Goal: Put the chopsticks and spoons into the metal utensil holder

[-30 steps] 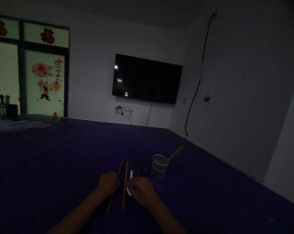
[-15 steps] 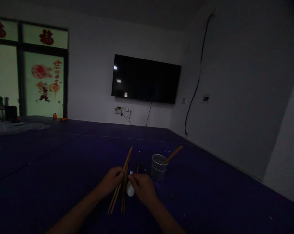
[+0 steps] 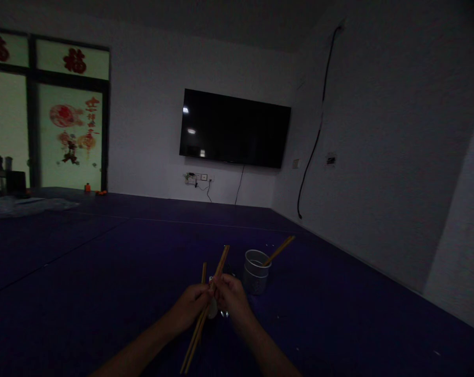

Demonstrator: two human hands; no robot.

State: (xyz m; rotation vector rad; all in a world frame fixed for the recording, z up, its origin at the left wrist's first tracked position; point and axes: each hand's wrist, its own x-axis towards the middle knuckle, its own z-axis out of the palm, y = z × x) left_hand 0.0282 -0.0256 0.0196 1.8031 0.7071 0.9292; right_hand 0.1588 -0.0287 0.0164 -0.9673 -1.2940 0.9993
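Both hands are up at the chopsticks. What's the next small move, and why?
I'd probably have the right hand take the held chopsticks from the left hand. The left hand grips them, the right hand is right at them, and it is nearer the gray cup, where other chopsticks lean against the rim.

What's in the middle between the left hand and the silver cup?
In the head view, the right hand comes between the left hand and the silver cup, with held chopsticks and part of a white spoon.
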